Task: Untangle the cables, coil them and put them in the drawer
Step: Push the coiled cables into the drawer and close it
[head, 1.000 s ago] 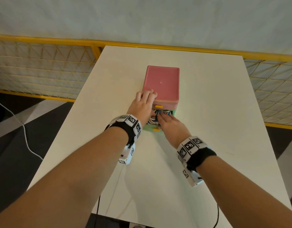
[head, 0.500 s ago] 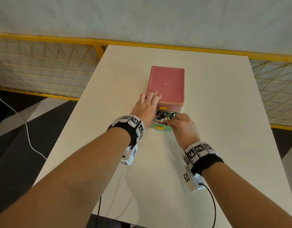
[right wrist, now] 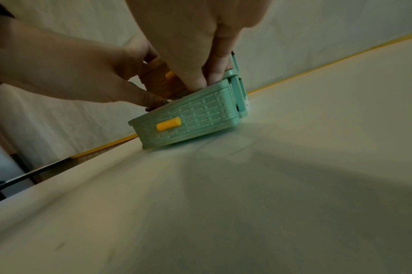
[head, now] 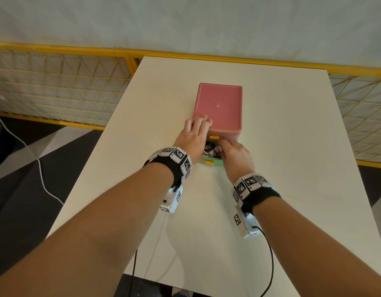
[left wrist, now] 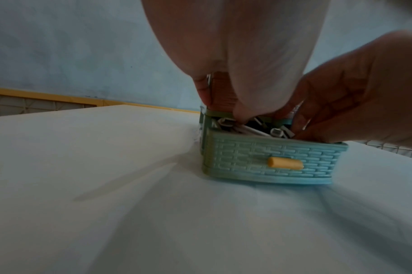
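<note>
A small drawer box with a pink top [head: 218, 108] stands mid-table. Its green woven-look bottom drawer [left wrist: 270, 159] is pulled out, and the yellow handle [left wrist: 285, 163] faces me. White and dark cables [left wrist: 252, 129] lie piled inside it. My left hand [head: 199, 125] rests its straight fingers on the box's front left corner, with the thumb [left wrist: 242, 113] pressing down on the cables. My right hand [head: 222, 146] reaches into the drawer's right side, its fingers [right wrist: 200, 77] pushing down on the cables. Most of the pile is hidden under both hands.
The white table [head: 281, 125] is bare around the box. A yellow mesh fence [head: 56, 82] runs behind and beside it. Thin black leads [head: 271, 264] hang from my wrist cameras over the near edge. A white cord [head: 41, 174] lies on the floor at left.
My right hand drew back to the drawer's right edge, then reached its fingers into the drawer again. My left hand stayed on the box.
</note>
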### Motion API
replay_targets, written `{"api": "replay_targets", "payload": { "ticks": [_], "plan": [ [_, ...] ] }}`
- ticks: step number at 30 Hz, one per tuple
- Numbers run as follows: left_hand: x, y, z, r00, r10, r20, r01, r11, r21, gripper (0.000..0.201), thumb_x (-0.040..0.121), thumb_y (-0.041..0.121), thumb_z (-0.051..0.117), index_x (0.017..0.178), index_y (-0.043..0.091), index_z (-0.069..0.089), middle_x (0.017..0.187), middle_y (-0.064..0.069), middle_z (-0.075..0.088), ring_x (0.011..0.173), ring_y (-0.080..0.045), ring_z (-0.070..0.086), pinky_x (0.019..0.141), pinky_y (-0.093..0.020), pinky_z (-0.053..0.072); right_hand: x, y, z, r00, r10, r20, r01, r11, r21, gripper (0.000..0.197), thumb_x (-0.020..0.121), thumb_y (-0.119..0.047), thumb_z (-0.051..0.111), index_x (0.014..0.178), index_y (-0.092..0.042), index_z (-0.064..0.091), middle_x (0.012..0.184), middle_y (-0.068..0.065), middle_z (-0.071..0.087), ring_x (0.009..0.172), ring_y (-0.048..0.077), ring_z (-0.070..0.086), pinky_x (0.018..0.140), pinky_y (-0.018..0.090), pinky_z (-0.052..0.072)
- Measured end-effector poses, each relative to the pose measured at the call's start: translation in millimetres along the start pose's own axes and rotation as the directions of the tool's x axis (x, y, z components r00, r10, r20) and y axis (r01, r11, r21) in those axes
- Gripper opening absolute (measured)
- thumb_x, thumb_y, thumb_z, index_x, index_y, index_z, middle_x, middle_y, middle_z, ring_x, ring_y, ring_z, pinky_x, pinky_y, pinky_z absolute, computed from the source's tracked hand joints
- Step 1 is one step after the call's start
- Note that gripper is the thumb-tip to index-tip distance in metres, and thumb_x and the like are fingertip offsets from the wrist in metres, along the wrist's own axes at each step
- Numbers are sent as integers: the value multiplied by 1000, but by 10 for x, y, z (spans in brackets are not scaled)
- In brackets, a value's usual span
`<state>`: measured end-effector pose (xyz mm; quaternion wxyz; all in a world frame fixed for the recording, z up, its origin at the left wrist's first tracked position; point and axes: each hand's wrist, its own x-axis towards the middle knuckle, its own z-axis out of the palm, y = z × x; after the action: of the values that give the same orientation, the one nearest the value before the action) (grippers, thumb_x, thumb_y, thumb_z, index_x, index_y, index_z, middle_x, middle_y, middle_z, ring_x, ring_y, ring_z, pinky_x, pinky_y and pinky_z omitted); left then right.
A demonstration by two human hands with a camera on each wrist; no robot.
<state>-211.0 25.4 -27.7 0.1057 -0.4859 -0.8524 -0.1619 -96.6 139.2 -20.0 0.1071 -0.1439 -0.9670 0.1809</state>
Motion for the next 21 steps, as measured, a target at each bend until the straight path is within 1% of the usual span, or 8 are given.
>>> {"api": "replay_targets", "payload": {
  "ticks": [4, 6, 8, 12, 15, 18, 19, 21],
  "plan": [
    [3, 18, -27, 1000, -7, 8, 7, 1000, -6, 61, 66, -2, 41, 127, -1, 48, 125, -22, 57, 106, -29, 34, 77, -37, 56, -177, -45, 98, 998, -57, 7, 57, 997, -57, 27, 89, -12, 58, 113, 1, 62, 110, 16, 62, 94, 34, 60, 77, 44, 56],
    [-1, 17, -41, 999, -6, 49, 6, 1000, 3, 62, 67, -1, 38, 130, 0, 42, 128, -22, 55, 108, -30, 33, 81, -38, 56, -253, -95, 118, 992, -23, 123, 39, 991, -130, 48, 96, -28, 45, 132, 4, 48, 130, 19, 54, 119, 35, 51, 100, 43, 45],
    [2, 28, -54, 996, -19, 83, 20, 1000, -11, 63, 67, -2, 40, 130, -2, 42, 129, -24, 54, 110, -32, 34, 82, -41, 56, -264, -141, 108, 970, 23, 242, 37, 970, -241, 60, 100, -38, 30, 144, 3, 26, 148, 19, 36, 137, 32, 32, 113, 40, 28],
    [4, 85, -138, 986, -51, 157, 55, 998, -20, 67, 69, 1, 30, 134, -7, 45, 135, -26, 48, 115, -43, 45, 90, -45, 53, -165, -235, 81, 949, 91, 303, 43, 912, -408, 59, 100, -31, 22, 148, 0, 7, 155, 13, 22, 143, 28, 19, 114, 42, 19],
    [-3, 91, -157, 981, -52, 188, 54, 999, -2, 67, 70, -3, 36, 136, -7, 44, 137, -26, 47, 117, -45, 46, 92, -46, 51, -153, -186, 47, 963, 71, 258, 38, 918, -395, 56, 93, -17, 38, 146, -5, 23, 151, 11, 34, 137, 26, 33, 110, 41, 26],
    [-5, 69, -112, 983, -49, 179, 50, 999, 0, 67, 66, -5, 39, 133, -5, 46, 133, -25, 51, 113, -40, 43, 85, -45, 55, -179, -86, 48, 997, -45, 70, 66, 945, -321, 38, 71, -3, 70, 108, -10, 68, 107, 6, 69, 96, 28, 63, 90, 37, 47],
    [-6, 76, -114, 984, -50, 169, 51, 999, -4, 67, 66, -4, 37, 131, -5, 46, 132, -25, 52, 112, -38, 40, 83, -44, 56, -193, -59, 62, 996, -80, 34, 86, 956, -281, 37, 64, 3, 74, 99, -8, 71, 98, 8, 72, 88, 30, 65, 85, 38, 50],
    [-8, 89, -116, 984, -55, 169, 58, 998, -17, 67, 66, -1, 32, 131, -5, 46, 132, -25, 51, 113, -39, 41, 83, -44, 56, -214, -64, 79, 994, -92, 60, 103, 974, -204, 39, 65, 10, 69, 103, -2, 70, 103, 15, 71, 91, 35, 66, 88, 41, 50]
  ]
}}
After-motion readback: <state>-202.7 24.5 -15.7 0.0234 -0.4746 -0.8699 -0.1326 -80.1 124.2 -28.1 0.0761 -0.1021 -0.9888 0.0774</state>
